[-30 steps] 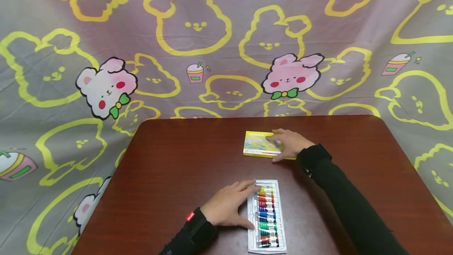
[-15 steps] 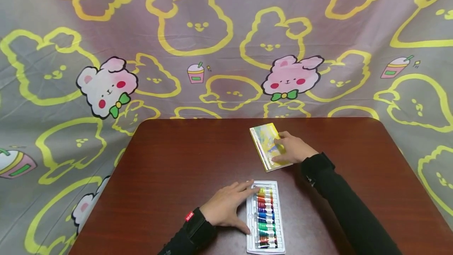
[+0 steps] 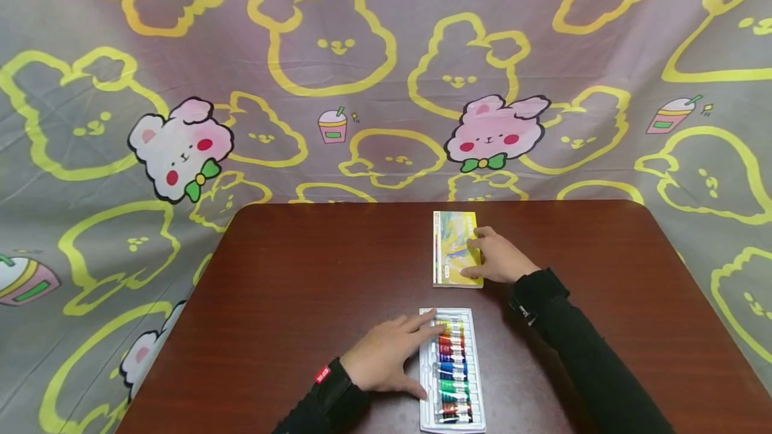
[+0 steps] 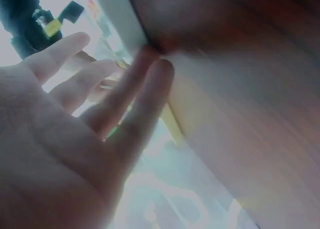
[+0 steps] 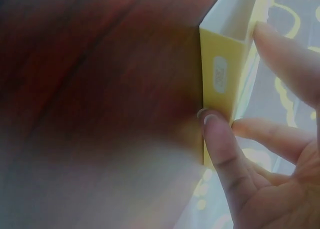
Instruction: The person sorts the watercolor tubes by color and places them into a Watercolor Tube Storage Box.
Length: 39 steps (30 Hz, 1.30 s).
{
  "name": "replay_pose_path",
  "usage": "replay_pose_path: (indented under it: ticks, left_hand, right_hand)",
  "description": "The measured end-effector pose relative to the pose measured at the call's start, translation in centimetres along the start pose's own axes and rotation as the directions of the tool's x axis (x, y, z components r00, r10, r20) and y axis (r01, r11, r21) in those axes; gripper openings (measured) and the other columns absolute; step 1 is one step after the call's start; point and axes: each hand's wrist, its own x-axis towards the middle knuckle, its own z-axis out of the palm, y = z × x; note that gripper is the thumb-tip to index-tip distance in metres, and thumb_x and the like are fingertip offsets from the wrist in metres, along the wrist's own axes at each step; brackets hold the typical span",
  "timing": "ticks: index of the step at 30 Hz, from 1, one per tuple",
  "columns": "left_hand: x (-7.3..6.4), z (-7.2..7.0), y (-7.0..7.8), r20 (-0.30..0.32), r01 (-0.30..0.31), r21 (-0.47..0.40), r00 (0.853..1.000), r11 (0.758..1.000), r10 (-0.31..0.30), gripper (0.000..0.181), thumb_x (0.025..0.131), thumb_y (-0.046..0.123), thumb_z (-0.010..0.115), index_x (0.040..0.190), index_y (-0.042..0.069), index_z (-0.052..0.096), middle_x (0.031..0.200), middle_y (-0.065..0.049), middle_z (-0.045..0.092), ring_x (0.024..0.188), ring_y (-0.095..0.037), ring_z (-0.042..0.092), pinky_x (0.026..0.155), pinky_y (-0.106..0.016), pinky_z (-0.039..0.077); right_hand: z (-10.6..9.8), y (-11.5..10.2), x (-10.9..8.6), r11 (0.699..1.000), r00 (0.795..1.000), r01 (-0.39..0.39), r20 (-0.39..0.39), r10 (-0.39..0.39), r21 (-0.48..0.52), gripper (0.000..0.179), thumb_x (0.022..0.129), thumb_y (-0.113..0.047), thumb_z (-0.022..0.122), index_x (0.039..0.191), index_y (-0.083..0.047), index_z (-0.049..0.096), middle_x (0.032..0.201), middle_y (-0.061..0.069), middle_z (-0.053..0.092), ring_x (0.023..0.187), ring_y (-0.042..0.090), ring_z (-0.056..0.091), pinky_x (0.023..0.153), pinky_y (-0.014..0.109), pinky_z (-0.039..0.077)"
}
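On the table's right half, a white plastic tray holds a column of small paint tubes in many colours. My left hand lies at the tray's left side, its fingertips over the upper end and its thumb at the lower left edge. Beyond the tray is a flat yellow box with a painted cover, standing lengthwise away from me. My right hand grips its right side with fingertips on the cover and side. The right wrist view shows the box's end open and a pale label on its side.
The brown tabletop has rounded far corners. A hanging cloth with cartoon bears and yellow outlines rises behind it and along the left. Black sleeves cover both forearms.
The yellow box has turned about a quarter turn under my right hand, from lying crosswise to pointing away from me. My left hand and the tray stay almost where they were.
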Motion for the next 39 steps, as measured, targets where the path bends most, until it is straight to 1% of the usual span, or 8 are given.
replay_pose_path:
  ticks: [6, 12, 16, 21, 25, 29, 36, 39]
  left_hand:
    - [-1.0, -0.3, 3.4, 0.017, -0.052, 0.065, 0.999, 0.996, 0.051, 0.097, 0.069, 0.062, 0.078, 0.151, 0.032, 0.036, 0.157, 0.0, 0.037, 0.119, -0.023, 0.054, 0.093, -0.048, 0.052]
    - [-1.2, 0.0, 5.5, 0.11, 0.006, 0.07, 0.994, 0.998, -0.013, 0.092, 0.066, 0.067, 0.075, 0.147, 0.044, 0.038, 0.157, 0.008, 0.037, 0.122, -0.029, 0.052, 0.092, -0.055, 0.052]
    - [-1.1, 0.5, 5.7, 0.11, 0.008, 0.118, 0.994, 0.993, -0.021, 0.089, 0.065, 0.062, 0.079, 0.144, 0.048, 0.041, 0.156, 0.007, 0.038, 0.125, -0.035, 0.049, 0.091, -0.056, 0.052]
    - [-0.8, 0.8, 5.9, 0.111, -0.009, 0.138, 0.994, 0.99, -0.006, 0.085, 0.064, 0.057, 0.082, 0.14, 0.051, 0.044, 0.156, 0.007, 0.038, 0.124, -0.04, 0.049, 0.085, -0.053, 0.057]
    - [-0.6, 1.1, 6.0, 0.1, -0.068, 0.162, 0.994, 0.984, 0.052, 0.079, 0.068, 0.056, 0.081, 0.139, 0.05, 0.048, 0.154, 0.004, 0.041, 0.123, -0.043, 0.049, 0.076, -0.045, 0.06]
    - [-0.4, 1.4, 5.9, 0.093, -0.117, 0.199, 0.991, 0.973, 0.1, 0.073, 0.073, 0.055, 0.079, 0.139, 0.048, 0.049, 0.152, 0.002, 0.044, 0.125, -0.045, 0.047, 0.076, -0.041, 0.061]
    - [0.6, 1.2, 5.5, 0.118, -0.129, 0.203, 0.987, 0.971, 0.106, 0.071, 0.08, 0.051, 0.075, 0.143, 0.046, 0.043, 0.157, 0.004, 0.036, 0.13, -0.044, 0.042, 0.085, -0.042, 0.058]
    - [1.0, 1.0, 5.2, 0.128, -0.104, 0.196, 0.989, 0.975, 0.08, 0.071, 0.081, 0.05, 0.073, 0.144, 0.046, 0.042, 0.159, 0.005, 0.032, 0.132, -0.044, 0.039, 0.087, -0.043, 0.058]
  right_hand:
    - [0.2, 0.6, -0.1, 0.999, 1.0, -0.007, -0.008, 0.007, 0.053, 0.074, 0.078, -0.042, 0.079, 0.135, -0.001, 0.056, 0.148, 0.027, 0.04, 0.117, 0.036, 0.052, 0.094, 0.049, 0.052]
    - [-0.1, 2.0, 1.4, 0.985, 0.999, -0.043, -0.021, 0.048, 0.169, 0.083, 0.08, -0.041, 0.078, 0.146, -0.004, 0.043, 0.149, 0.022, 0.033, 0.1, 0.03, 0.055, 0.087, 0.047, 0.053]
    - [-0.2, 2.9, 3.2, 0.983, 0.998, -0.046, -0.025, 0.051, 0.18, 0.084, 0.086, -0.041, 0.073, 0.152, -0.006, 0.033, 0.151, 0.022, 0.029, 0.114, 0.035, 0.05, 0.097, 0.054, 0.048]
    - [-0.5, 3.5, 5.3, 0.978, 0.995, -0.097, -0.001, 0.099, 0.187, 0.085, 0.09, -0.044, 0.066, 0.156, -0.009, 0.024, 0.158, 0.024, 0.019, 0.137, 0.042, 0.031, 0.109, 0.063, 0.034]
    - [-0.4, 3.5, 6.3, 0.979, 0.993, -0.113, 0.037, 0.108, 0.168, 0.082, 0.093, -0.043, 0.063, 0.155, -0.007, 0.024, 0.158, 0.026, 0.018, 0.138, 0.045, 0.026, 0.11, 0.064, 0.031]
    - [-0.1, 3.6, 6.9, 0.983, 0.995, -0.097, 0.051, 0.09, 0.153, 0.078, 0.092, -0.041, 0.065, 0.152, -0.004, 0.031, 0.153, 0.028, 0.026, 0.133, 0.045, 0.034, 0.109, 0.062, 0.034]
    - [0.4, 3.5, 6.9, 0.981, 0.995, -0.09, 0.048, 0.083, 0.174, 0.076, 0.09, -0.041, 0.067, 0.149, -0.003, 0.037, 0.149, 0.028, 0.032, 0.128, 0.042, 0.04, 0.107, 0.06, 0.038]
    - [0.3, 3.3, 6.6, 0.978, 0.996, -0.081, 0.048, 0.073, 0.194, 0.075, 0.09, -0.039, 0.067, 0.149, -0.003, 0.037, 0.15, 0.028, 0.031, 0.13, 0.043, 0.038, 0.107, 0.061, 0.037]
